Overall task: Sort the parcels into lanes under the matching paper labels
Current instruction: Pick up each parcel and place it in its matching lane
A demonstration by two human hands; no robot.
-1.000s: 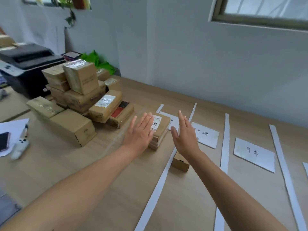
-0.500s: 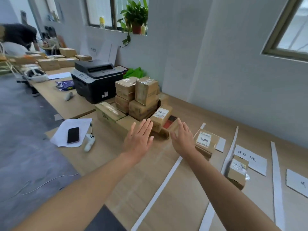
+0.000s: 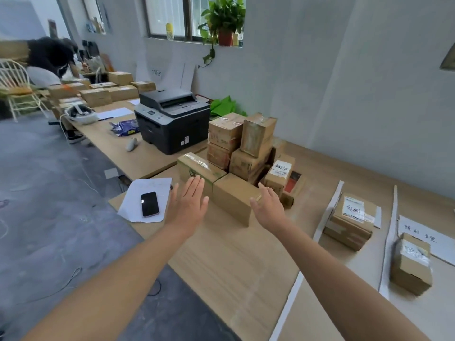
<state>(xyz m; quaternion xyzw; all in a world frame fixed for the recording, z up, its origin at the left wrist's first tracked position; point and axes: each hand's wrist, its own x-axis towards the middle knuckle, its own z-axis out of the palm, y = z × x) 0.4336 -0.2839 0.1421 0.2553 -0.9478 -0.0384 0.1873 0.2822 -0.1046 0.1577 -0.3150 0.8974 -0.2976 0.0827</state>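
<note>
The left hand (image 3: 189,205) and right hand (image 3: 268,207) were spread, holding nothing, and the long brown box (image 3: 230,193) lay between them, nearer the right.

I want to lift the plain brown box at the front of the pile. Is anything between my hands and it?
Nothing visible does. The open left hand and right hand hover either side of the plain brown box, with no object between.
</note>
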